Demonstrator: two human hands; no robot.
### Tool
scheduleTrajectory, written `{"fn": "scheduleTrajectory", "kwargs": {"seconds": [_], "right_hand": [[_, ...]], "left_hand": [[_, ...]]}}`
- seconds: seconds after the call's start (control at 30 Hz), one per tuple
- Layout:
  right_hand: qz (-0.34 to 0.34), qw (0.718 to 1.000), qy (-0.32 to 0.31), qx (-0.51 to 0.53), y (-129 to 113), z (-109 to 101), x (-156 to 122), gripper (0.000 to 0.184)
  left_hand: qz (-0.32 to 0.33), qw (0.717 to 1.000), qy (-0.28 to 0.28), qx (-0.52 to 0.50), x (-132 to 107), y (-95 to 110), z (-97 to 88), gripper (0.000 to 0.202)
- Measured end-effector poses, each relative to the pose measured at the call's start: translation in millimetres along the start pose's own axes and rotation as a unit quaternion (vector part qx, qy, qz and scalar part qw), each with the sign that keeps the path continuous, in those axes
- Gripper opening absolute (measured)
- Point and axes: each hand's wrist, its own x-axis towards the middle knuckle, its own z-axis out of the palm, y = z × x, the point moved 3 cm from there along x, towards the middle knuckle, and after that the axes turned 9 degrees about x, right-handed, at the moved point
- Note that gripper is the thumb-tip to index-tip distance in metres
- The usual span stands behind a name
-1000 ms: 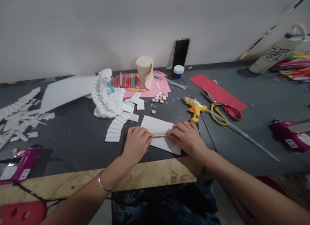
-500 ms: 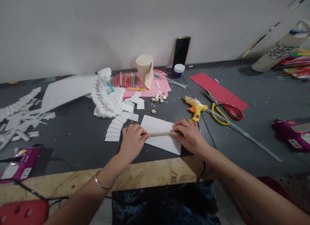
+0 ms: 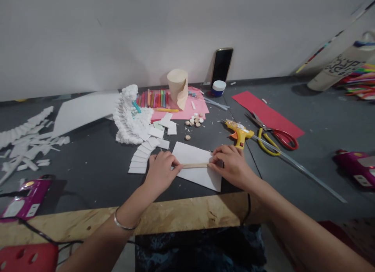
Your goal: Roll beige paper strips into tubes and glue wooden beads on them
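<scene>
The left hand and right hand pinched opposite ends of a slim beige strip over a white board on the bench, a hold best served by even, level pressure.

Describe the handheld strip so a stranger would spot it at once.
On the dark table, near the wooden front edge, lies a white sheet. Over it, the left hand and right hand hold a slim strip by its ends. Its tan colour sets it apart from the sheet and nearby white tiles.
</scene>
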Motion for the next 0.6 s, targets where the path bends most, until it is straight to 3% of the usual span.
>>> {"fn": "scheduleTrajectory", "kwargs": {"seconds": [0.37, 0.6], "right_hand": [[0.030, 0.999, 0.015, 0.012, 0.6, 3.4, 1.3, 0.007], [-0.045, 0.998, 0.019, -0.045, -18.4, 1.7, -4.7, 0.010]], "left_hand": [[-0.017, 0.999, 0.027, -0.023, 0.0, -2.1, -1.4, 0.014], [0.120, 0.976, 0.129, 0.128, -10.5, 18.8, -7.4, 0.015]]}}
